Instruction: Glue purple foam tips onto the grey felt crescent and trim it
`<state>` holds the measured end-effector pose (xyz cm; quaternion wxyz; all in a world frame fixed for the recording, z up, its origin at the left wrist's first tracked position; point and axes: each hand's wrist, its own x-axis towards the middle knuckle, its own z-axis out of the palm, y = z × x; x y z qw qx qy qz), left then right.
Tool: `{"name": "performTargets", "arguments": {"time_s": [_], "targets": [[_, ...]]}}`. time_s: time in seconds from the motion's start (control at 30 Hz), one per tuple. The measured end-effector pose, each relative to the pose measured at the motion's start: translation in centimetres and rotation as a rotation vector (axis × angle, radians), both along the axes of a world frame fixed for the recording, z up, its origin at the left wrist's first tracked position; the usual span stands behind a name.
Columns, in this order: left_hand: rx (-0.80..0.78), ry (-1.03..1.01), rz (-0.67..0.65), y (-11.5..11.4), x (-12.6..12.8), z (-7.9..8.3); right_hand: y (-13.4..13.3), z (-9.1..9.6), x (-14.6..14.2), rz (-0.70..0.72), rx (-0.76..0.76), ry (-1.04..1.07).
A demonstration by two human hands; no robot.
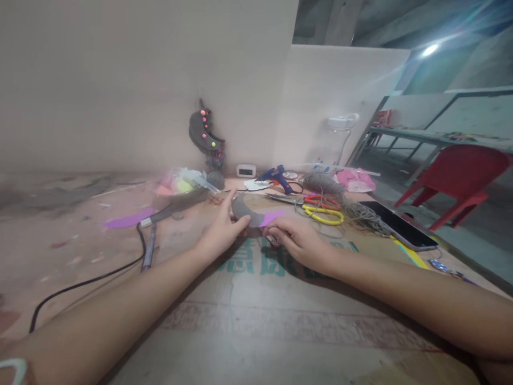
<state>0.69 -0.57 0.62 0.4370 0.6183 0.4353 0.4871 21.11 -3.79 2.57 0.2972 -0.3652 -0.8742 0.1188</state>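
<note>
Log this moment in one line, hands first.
left hand: holding gray-and-purple crescent | right hand: curled at its purple end | nearby: yellow-handled scissors, blue glue gun

Both bare forearms (132, 310) slant inward over the bench (88, 251) toward its far edge, the left hand (228, 227) with forefinger raised and thumb reaching rightward, the right hand (300, 240) curled.

Near side of our grip: room to pass over flat cardboard (248, 310). Just beyond R hand (304, 240) we've scissors (325, 221); to its R, yarn tangle (368, 218), then phone (401, 224). Farther beyond grip: glue gun (281, 179), wall (152, 80). L of L hand (222, 229): pen (149, 248), blk cable (96, 278).
</note>
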Motion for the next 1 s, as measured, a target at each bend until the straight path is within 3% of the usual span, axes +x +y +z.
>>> {"name": "performTargets", "arguments": {"time_s": [0.17,0.43,0.8,1.0], "targets": [[0.069,0.245,-0.072,-0.5,-0.2,-0.1,0.7,0.7,0.6,-0.123,0.043,0.122],[0.156,0.316,-0.126,-1.0,0.1,-0.2,1.9,0.8,1.2,-0.265,-0.030,0.228],[0.142,0.363,-0.165,-1.6,0.1,0.7,3.0,0.8,1.9,-0.246,0.006,0.284],[0.124,0.298,-0.140,-1.5,0.1,0.9,3.9,0.3,2.8,-0.218,0.032,0.185]]}}
